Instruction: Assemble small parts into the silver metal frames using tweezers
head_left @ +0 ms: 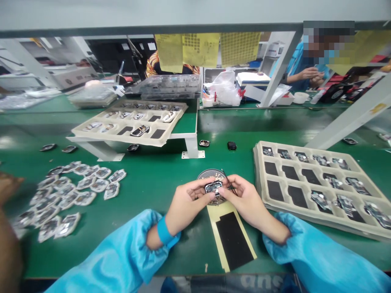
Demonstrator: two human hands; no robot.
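A small dark electronic device housing (213, 188) with a pale rim and exposed parts inside is held up in front of me. My left hand (187, 199) grips its left side, fingers behind and thumb at the lower edge. The thumb of my right hand (246, 199) presses on its right side. Thin black tweezers (229, 183) slant out of my right hand's curled fingers. Behind and below the housing is a round dish (210, 173) of tiny parts, partly covered by my hands. A yellow sheet with a black pad (235, 240) lies nearer to me.
On the right is a cream tray (259, 175) of circuit boards. Many wrapped housings (65, 193) lie to the left, near another person's blurred arm (9, 228). A raised stand (192, 146) bears a second tray (161, 140). A co-worker's hands (311, 75) show behind the frame.
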